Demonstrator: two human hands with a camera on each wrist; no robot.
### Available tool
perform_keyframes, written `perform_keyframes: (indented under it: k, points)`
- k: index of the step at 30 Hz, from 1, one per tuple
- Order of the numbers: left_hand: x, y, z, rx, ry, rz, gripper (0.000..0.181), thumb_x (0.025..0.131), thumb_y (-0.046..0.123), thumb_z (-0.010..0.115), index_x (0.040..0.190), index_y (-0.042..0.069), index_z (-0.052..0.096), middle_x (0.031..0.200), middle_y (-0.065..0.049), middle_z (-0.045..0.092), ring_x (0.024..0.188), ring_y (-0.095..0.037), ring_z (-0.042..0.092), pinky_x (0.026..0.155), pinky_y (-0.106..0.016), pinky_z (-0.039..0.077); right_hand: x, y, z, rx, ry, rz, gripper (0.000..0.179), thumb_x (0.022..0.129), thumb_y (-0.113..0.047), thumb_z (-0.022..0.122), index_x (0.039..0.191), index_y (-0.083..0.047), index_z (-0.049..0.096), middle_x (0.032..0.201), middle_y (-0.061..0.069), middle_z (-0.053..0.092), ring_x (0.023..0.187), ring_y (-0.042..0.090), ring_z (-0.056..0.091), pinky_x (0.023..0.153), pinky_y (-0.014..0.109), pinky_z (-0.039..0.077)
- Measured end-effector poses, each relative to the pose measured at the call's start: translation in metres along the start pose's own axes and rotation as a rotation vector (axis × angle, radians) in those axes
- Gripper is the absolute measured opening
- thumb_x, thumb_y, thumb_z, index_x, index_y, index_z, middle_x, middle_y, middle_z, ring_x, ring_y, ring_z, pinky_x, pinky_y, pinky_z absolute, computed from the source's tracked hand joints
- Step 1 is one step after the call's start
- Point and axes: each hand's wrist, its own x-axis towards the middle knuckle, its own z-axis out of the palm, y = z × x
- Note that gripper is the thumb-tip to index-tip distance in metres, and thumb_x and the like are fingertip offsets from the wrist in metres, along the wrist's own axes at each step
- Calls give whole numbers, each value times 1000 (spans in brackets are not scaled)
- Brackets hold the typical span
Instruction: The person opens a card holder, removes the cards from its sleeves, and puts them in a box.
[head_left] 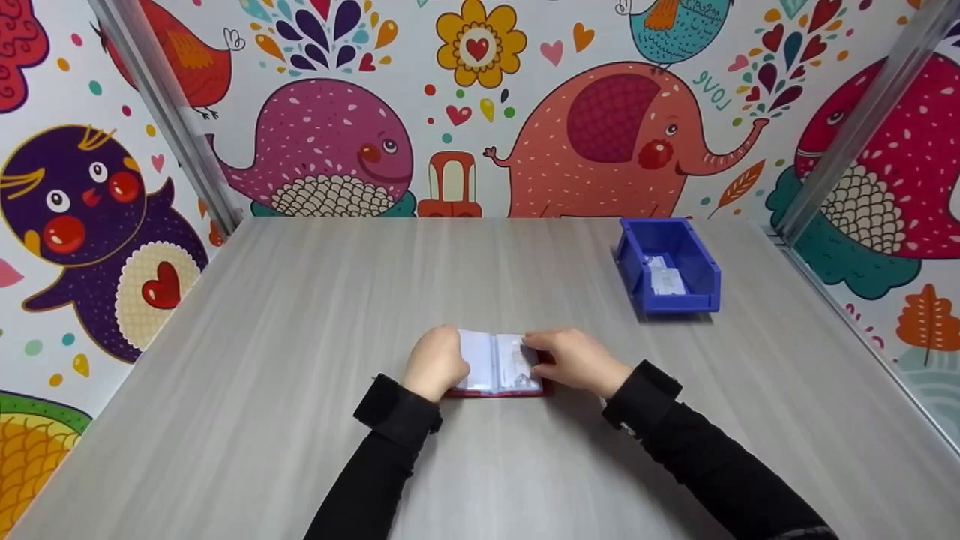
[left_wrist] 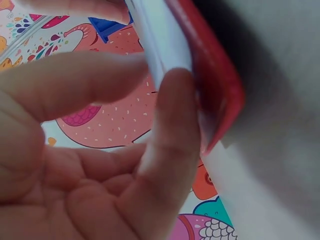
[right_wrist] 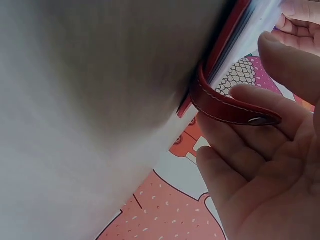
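A red card holder [head_left: 499, 394] lies opened flat on the table, with clear sleeves [head_left: 477, 360] inside. In the right-hand sleeve sits a white card [head_left: 516, 362] with printing. My left hand [head_left: 436, 363] pinches the left sleeves; in the left wrist view one finger [left_wrist: 175, 107] reaches between the sleeves and the red cover [left_wrist: 220, 75]. My right hand [head_left: 577, 361] rests at the right edge, fingers fairly straight. The right wrist view shows its fingers behind a red strap [right_wrist: 230, 107] with a metal snap, and its thumb [right_wrist: 285, 57] near the sleeves.
A blue bin [head_left: 679, 302] holding several white cards [head_left: 666, 280] stands at the back right of the wood-grain table [head_left: 315, 300]. Printed cartoon walls rise at the back and sides, with metal posts [head_left: 161, 105] at the corners.
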Motion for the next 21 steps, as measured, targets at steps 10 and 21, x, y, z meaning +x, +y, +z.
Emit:
perform_keyframes:
  k: [10,21]
  points:
    - [0,-1,4,48,4,-5,11,67,-9,68,75,-4,62,78,-15,63,75,-30,59,73,-44,52,0,0,3,8,-19,-19,39,82,-9,79,116,4,68,124,20,65,111,35,63,93,45,50]
    - [1,-2,5,69,9,2,12,65,-9,70,73,-4,63,80,-16,65,75,-31,61,74,-44,53,0,0,3,13,-12,-42,34,80,-8,80,111,4,70,122,22,65,109,35,64,92,44,51]
